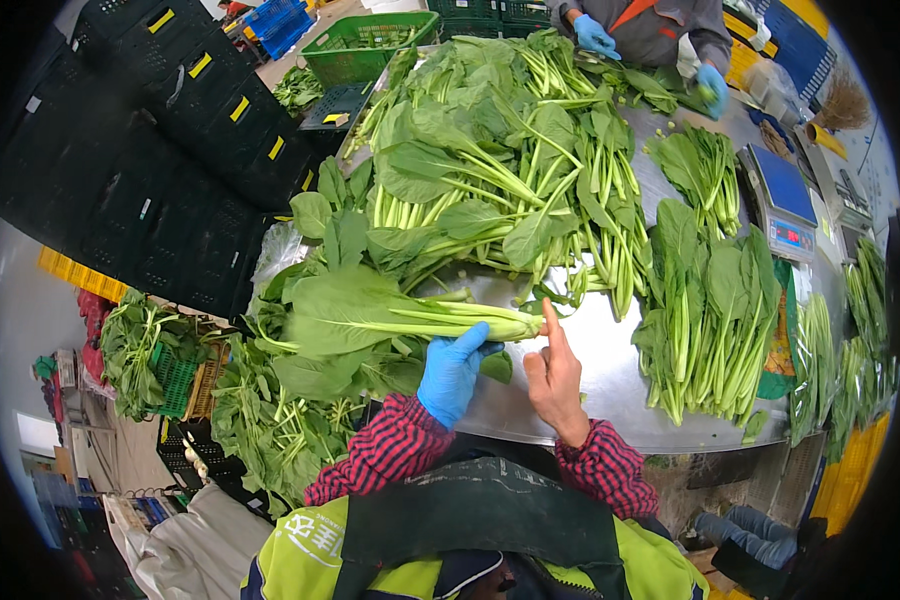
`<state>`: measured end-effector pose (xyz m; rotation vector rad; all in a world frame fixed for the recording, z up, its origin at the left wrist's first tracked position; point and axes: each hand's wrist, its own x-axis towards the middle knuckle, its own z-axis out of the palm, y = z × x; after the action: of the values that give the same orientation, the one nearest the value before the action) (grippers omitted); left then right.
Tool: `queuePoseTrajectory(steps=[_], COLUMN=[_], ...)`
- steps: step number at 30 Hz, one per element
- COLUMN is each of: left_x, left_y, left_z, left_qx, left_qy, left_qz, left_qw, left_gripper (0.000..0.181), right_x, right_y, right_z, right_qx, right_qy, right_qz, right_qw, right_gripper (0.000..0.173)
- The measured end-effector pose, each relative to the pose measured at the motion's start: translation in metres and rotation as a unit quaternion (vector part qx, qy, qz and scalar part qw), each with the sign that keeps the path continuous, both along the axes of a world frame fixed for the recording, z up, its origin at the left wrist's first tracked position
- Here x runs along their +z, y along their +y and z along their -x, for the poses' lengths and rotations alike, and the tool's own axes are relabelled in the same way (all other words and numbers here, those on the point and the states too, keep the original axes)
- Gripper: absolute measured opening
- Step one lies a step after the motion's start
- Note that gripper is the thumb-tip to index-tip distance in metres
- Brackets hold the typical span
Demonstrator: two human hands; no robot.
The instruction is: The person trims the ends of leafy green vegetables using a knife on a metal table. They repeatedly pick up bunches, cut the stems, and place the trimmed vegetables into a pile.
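My left hand (456, 371), in a blue glove, is closed around the stalks of a leafy green vegetable (360, 315), whose leaves point left. At the stalks' cut base, my bare right hand (555, 375) has its index finger extended against the end; whether it holds anything between thumb and fingers cannot be told. Beyond both hands lies a large heap of leafy greens (480, 165) on the metal table (607, 390). Bunches of greens (712, 315) lie side by side to the right.
A digital scale (780, 191) stands at the right, near bagged greens (814, 367). Stacked black crates (157, 150) and a green crate (375, 45) are on the far left side. Across the table, a co-worker's gloved hands (596, 37) handle greens. More greens (292, 427) pile up at my left.
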<state>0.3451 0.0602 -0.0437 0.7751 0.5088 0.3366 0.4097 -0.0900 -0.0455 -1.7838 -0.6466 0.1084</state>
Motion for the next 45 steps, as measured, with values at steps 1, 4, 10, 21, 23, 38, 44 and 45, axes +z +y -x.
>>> queuePoseTrajectory(steps=[1,4,10,21,23,38,44,45], left_x=[-0.001,-0.004,0.009,0.022,0.014,0.003,-0.002,-0.011], left_y=[0.004,0.015,0.028,0.06,0.055,0.029,0.046,0.057], left_z=[0.003,0.014,0.029,0.053,0.05,0.051,0.061,0.062], left_qx=[-0.009,-0.027,-0.012,-0.069,-0.09,-0.114,0.02,0.072], left_qy=[-0.008,-0.023,-0.015,0.057,0.022,0.071,0.119,0.127], left_qz=[0.026,0.067,0.067,-0.151,-0.154,-0.208,-0.19,-0.227], left_qw=[1.0,0.997,0.998,0.984,0.984,0.969,0.974,0.963], left_gripper=[0.026,0.026,0.028,0.048,0.051,0.067,0.054,0.052], right_x=[-0.002,-0.003,0.013,-0.004,-0.003,-0.011,-0.028,-0.029], right_y=[0.006,0.022,0.038,0.039,0.051,0.034,0.002,-0.005], right_z=[0.002,0.007,0.013,0.019,0.015,0.023,0.005,0.002], right_qx=[-0.007,-0.023,-0.001,0.044,0.063,0.197,0.154,0.145], right_qy=[-0.042,-0.135,-0.171,0.119,0.074,0.336,0.462,0.462], right_qz=[0.001,0.022,0.062,-0.056,-0.049,-0.122,-0.236,-0.25], right_qw=[0.999,0.99,0.983,0.99,0.994,0.913,0.841,0.839], right_gripper=[0.068,0.071,0.061,0.024,0.021,0.05,0.034,0.034])
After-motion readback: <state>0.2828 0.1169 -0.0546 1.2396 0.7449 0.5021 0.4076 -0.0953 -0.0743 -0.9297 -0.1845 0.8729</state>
